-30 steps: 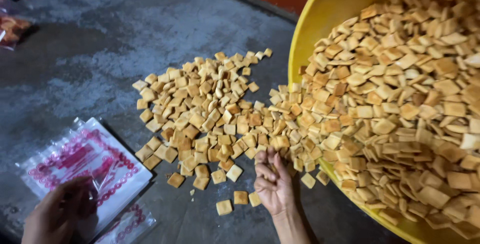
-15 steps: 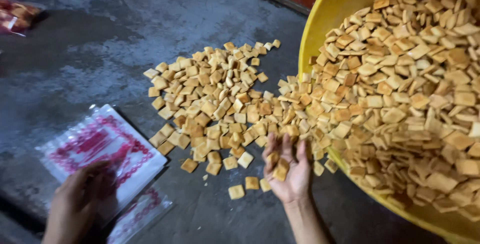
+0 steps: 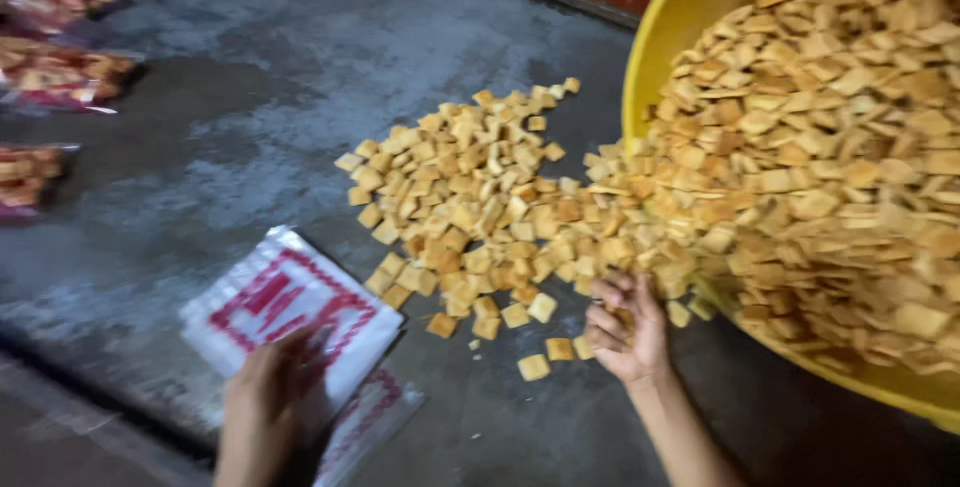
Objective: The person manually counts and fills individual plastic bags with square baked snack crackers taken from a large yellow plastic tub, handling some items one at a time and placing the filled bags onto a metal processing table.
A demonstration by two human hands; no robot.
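r hand [image 3: 628, 329] curled round few square crackers, palm up, at edge of cracker pile [image 3: 480, 212] spilled on grey floor [image 3: 250, 127] from tipped yellow tub [image 3: 655, 57]. l hand [image 3: 268, 392] pinching clear red-print bag [image 3: 290, 312]. risk imo: loose grip drops pieces, thin crackers snap, bag mouth flops shut

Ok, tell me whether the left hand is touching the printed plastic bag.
Touching. The head view shows the left hand lying on the near edge of the printed plastic bag, its fingers overlapping the bag with no gap between them.
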